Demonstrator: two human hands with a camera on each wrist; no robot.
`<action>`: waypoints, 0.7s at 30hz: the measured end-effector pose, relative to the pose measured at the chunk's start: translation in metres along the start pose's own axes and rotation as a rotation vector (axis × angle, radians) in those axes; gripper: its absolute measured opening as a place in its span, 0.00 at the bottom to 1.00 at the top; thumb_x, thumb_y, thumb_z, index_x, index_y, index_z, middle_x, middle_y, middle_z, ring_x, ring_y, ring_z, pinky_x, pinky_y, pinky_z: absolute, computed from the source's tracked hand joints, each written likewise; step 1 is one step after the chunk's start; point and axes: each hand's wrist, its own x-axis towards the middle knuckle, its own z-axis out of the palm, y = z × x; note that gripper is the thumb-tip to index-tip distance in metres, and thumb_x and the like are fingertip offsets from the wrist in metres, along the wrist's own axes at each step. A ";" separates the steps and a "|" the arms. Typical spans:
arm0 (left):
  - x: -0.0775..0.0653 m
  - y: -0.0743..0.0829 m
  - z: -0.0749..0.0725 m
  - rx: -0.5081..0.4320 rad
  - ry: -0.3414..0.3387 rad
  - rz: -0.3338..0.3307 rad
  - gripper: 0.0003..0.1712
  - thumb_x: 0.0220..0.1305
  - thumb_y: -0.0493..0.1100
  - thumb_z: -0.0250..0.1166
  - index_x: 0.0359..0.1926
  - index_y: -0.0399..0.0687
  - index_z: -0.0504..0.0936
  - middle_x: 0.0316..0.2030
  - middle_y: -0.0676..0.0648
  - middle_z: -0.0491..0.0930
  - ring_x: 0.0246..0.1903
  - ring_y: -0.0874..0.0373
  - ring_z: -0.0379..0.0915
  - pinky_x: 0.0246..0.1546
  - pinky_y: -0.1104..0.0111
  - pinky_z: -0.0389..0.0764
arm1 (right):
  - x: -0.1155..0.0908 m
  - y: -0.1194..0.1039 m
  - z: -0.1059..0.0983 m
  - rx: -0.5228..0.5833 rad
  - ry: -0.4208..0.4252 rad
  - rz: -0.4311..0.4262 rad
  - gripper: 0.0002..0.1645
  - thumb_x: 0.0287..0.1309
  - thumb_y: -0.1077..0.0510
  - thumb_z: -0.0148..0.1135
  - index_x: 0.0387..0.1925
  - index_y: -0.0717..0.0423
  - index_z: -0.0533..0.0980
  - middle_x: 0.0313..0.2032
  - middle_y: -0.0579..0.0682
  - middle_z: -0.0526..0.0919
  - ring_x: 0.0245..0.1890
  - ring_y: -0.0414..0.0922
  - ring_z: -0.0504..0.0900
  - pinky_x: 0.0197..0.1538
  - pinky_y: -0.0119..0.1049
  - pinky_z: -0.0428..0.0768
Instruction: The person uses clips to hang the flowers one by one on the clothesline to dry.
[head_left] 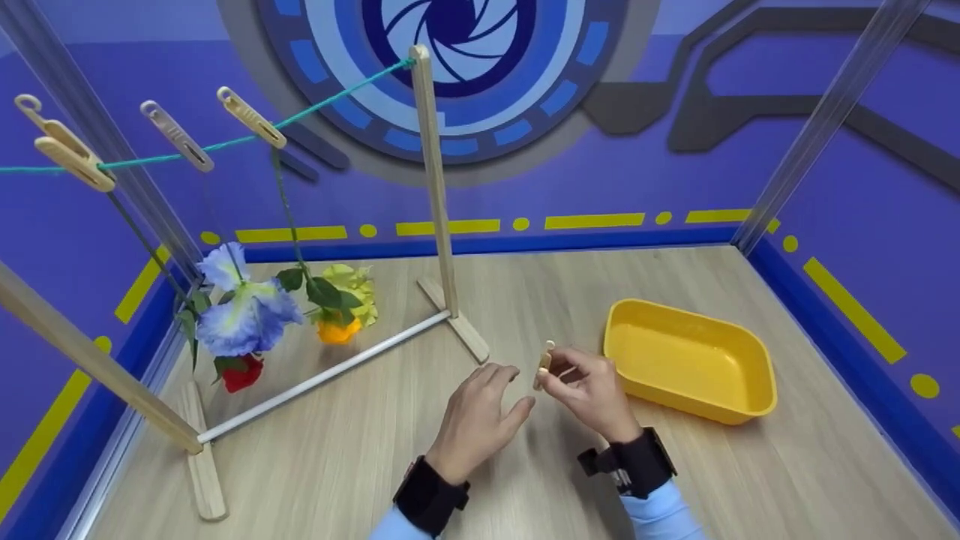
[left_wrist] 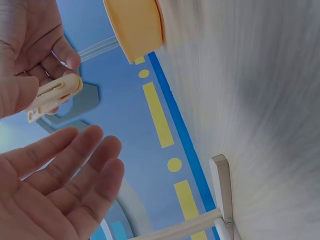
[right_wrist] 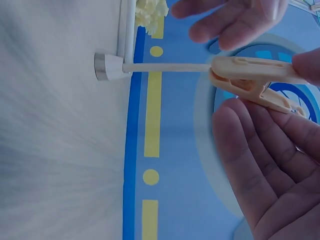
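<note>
My right hand [head_left: 594,391] pinches a beige clothespin [head_left: 544,363] between thumb and fingers, above the table beside the yellow tub. In the right wrist view the clothespin [right_wrist: 255,80] lies between the thumb and the fingers, its free end pointing away from the palm. Just left of it, my left hand [head_left: 480,420] is held with fingers apart and touches nothing. The left wrist view shows that left hand [left_wrist: 65,185] palm up, below the clothespin [left_wrist: 55,95], with a gap between them.
A green string [head_left: 330,105] runs between wooden posts [head_left: 435,180] at left. Clothespins [head_left: 252,118] on it hold hanging flowers: blue [head_left: 251,319], red [head_left: 241,373], and yellow [head_left: 356,289] with orange [head_left: 339,331]. A white bar [head_left: 322,379] joins the feet. The yellow tub [head_left: 690,405] stands at right.
</note>
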 end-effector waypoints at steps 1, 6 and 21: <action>-0.001 0.000 0.000 -0.008 0.002 0.000 0.19 0.65 0.48 0.73 0.51 0.42 0.84 0.42 0.48 0.85 0.42 0.56 0.81 0.42 0.64 0.82 | -0.001 -0.002 0.001 0.003 -0.004 0.003 0.12 0.55 0.72 0.72 0.39 0.56 0.85 0.31 0.48 0.88 0.30 0.41 0.86 0.33 0.33 0.86; -0.002 0.000 -0.002 -0.031 0.009 -0.004 0.16 0.64 0.47 0.74 0.48 0.44 0.83 0.40 0.50 0.83 0.38 0.58 0.79 0.38 0.66 0.81 | 0.001 -0.021 0.005 0.014 -0.004 0.000 0.12 0.53 0.75 0.71 0.41 0.68 0.82 0.30 0.58 0.87 0.30 0.44 0.86 0.31 0.39 0.86; -0.001 -0.003 0.005 -0.071 0.089 0.025 0.11 0.60 0.42 0.77 0.38 0.47 0.82 0.33 0.50 0.81 0.34 0.62 0.76 0.34 0.70 0.79 | -0.002 -0.005 0.009 0.168 -0.112 0.078 0.14 0.61 0.70 0.69 0.49 0.67 0.81 0.38 0.57 0.89 0.39 0.40 0.86 0.40 0.34 0.87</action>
